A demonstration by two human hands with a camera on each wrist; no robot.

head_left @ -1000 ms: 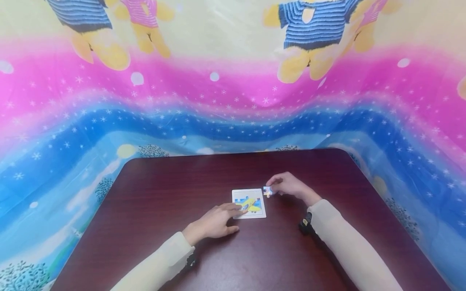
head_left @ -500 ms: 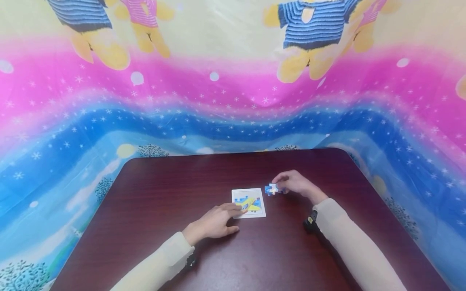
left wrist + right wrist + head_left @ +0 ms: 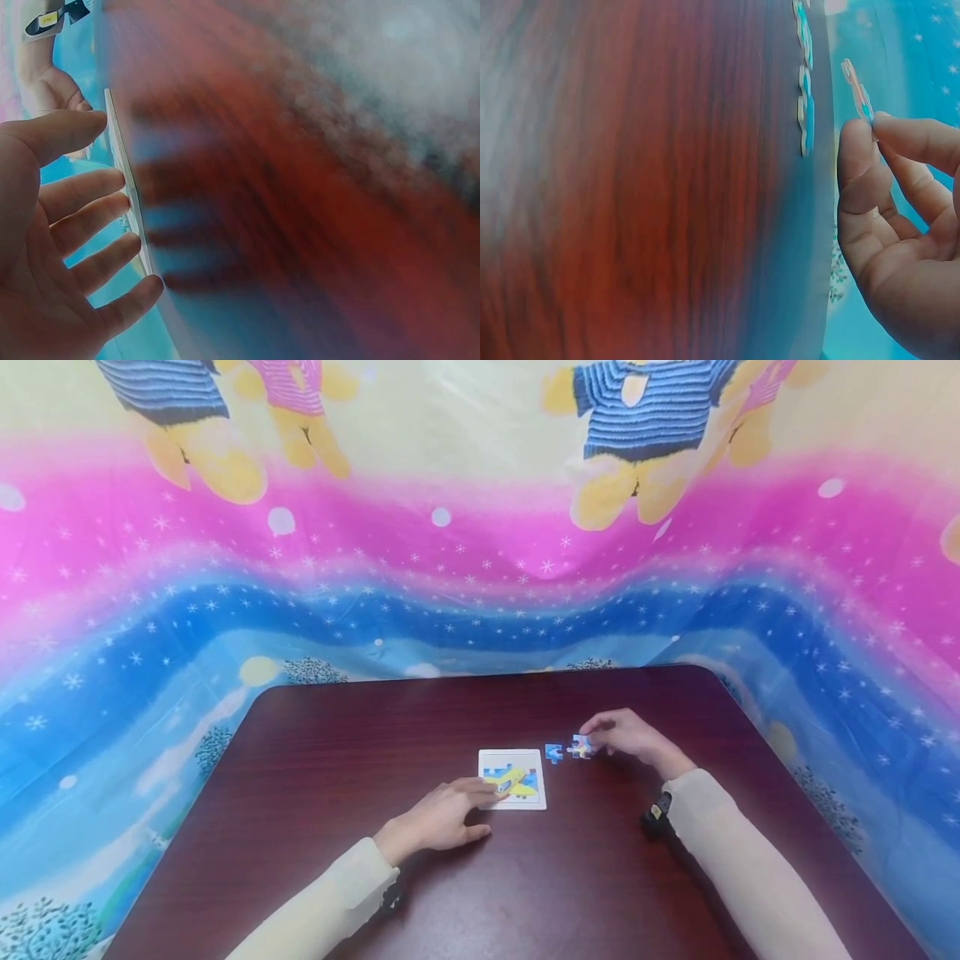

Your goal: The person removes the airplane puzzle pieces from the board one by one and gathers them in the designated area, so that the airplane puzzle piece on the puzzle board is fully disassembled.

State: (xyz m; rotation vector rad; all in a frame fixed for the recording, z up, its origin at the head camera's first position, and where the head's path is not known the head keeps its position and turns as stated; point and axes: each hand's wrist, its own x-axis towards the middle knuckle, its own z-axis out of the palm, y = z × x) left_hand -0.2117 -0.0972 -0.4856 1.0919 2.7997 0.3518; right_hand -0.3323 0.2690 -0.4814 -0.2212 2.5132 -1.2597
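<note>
The puzzle board point(image 3: 512, 755), white-framed with a yellow airplane picture, lies on the table. My left hand point(image 3: 448, 814) rests its fingertips on the board's left side, and in the left wrist view those fingers point(image 3: 101, 262) are spread and fairly straight at the board's edge. Between thumb and fingertips, my right hand point(image 3: 626, 737) pinches a small jigsaw piece point(image 3: 859, 94), raised off the tabletop in the right wrist view. Just right of the board lies a blue jigsaw piece point(image 3: 553, 752). Another flat piece point(image 3: 805, 112) shows edge-on below the held one, partly hidden in the head view.
The dark reddish wooden table point(image 3: 360, 727) has rounded far corners. Behind and beside it hangs a colourful printed cloth point(image 3: 480, 560) with bears and snowflakes. A black wrist device point(image 3: 657, 816) sits at the right cuff.
My right hand has moved right, away from the board, with a piece in its fingers. The blue piece now lies apart from it on the table. The left hand stays put.
</note>
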